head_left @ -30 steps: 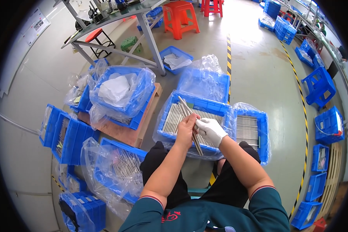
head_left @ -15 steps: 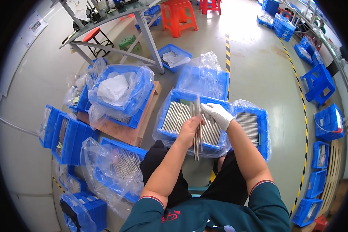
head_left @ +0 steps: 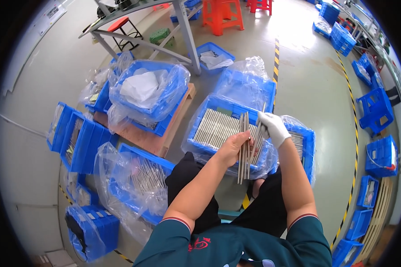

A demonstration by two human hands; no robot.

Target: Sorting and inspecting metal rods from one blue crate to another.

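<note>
Slim metal rods (head_left: 243,160), held in a loose fan above the near side of the central blue crate (head_left: 241,110). Bare L hand (head_left: 233,147) closed round several at approx. mid-length, prob. so both ends balance. White-gloved R hand (head_left: 275,128): fingers narrow, pinching at least one rod nr its upper part; exact no. hidden. Glove prob. protects skin or metal.

Central crate: more rods side by side, same dir., prob. to save space & avoid tangles; green piece (head_left: 224,111) at back. R crate (head_left: 308,149): neat row too, part hidden by R forearm. L crate (head_left: 145,154): rods in a messy heap, partly under clear plastic liner (head_left: 104,164). Further fwd, wooden pallet (head_left: 140,137) w/ stacked crates (head_left: 177,89), white sheet (head_left: 140,86) in the top one.
</note>
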